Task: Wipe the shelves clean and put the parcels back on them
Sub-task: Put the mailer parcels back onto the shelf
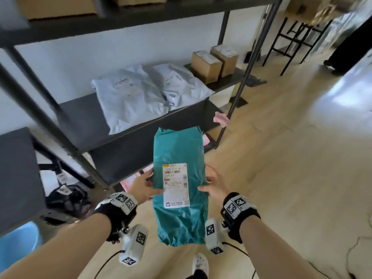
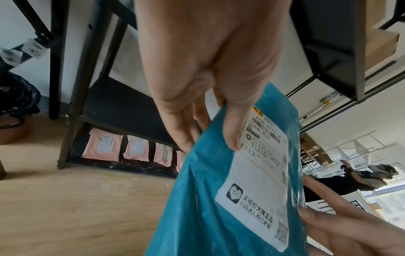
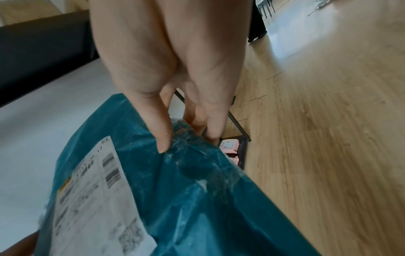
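A long teal plastic parcel [image 1: 179, 158] with a white shipping label [image 1: 176, 184] hangs in the air in front of the dark metal shelving. My left hand [image 1: 144, 186] pinches its left edge, thumb on the label [image 2: 260, 155] and fingers underneath. My right hand [image 1: 213, 184] pinches the right edge of the teal parcel [image 3: 175, 181], thumb on top. The middle shelf [image 1: 80, 121] holds two white poly mailers [image 1: 128, 97] and two cardboard boxes [image 1: 207, 65] further right. The shelf below it [image 1: 128, 152] is bare where it shows.
Several pink mailers [image 2: 136, 149] lie in a row on the bottom shelf. More cardboard boxes [image 1: 58, 7] stand on the top shelf. A pink cloth [image 1: 221, 118] hangs at the shelf's right post. Black bags [image 1: 66, 198] lie at the left. Another person [image 2: 361, 176] stands beyond on the wooden floor [image 1: 281, 158].
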{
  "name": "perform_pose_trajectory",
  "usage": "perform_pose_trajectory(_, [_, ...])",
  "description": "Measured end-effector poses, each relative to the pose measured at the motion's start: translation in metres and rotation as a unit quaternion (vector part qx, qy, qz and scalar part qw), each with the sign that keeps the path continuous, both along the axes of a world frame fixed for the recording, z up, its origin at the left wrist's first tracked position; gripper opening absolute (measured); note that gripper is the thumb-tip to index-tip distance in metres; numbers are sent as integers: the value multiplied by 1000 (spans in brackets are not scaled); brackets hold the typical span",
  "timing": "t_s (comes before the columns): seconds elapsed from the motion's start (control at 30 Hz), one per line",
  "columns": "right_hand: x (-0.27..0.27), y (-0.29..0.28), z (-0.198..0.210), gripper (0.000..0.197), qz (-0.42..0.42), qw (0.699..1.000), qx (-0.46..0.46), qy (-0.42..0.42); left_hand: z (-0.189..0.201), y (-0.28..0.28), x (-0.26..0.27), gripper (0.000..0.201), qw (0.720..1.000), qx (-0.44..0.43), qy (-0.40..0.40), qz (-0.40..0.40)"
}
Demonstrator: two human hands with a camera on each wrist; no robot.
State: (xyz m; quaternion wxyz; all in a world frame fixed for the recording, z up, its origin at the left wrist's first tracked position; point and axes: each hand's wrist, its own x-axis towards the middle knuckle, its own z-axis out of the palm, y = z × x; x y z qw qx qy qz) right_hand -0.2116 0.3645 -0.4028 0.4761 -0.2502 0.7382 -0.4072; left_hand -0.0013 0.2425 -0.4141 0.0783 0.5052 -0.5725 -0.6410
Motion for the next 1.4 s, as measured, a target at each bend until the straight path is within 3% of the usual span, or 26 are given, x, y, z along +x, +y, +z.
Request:
perform_pose_trajectory(0.33, [-176, -25, -23, 82, 4, 998, 31, -46, -22, -21, -168, 84, 998, 45, 23, 21])
perform_pose_trajectory(0.83, [-402, -178, -80, 72, 39, 985, 124, -116, -94, -149, -362, 59, 980, 162, 12, 114])
perform_pose_trajectory(1.07, [-474, -225, -114, 84, 69, 977, 137, -151, -121, -182, -428, 52, 972, 149, 24, 179])
perform_pose_trajectory(1.23, [-511, -240, -156, 79, 97, 976, 124, -150, -158, -174, -458, 65, 964, 170, 54, 195])
perform_pose_trajectory(1.4, [-540, -265, -207, 67, 114, 977, 107, -142, -214, -173, -482, 66, 946, 173, 90, 260])
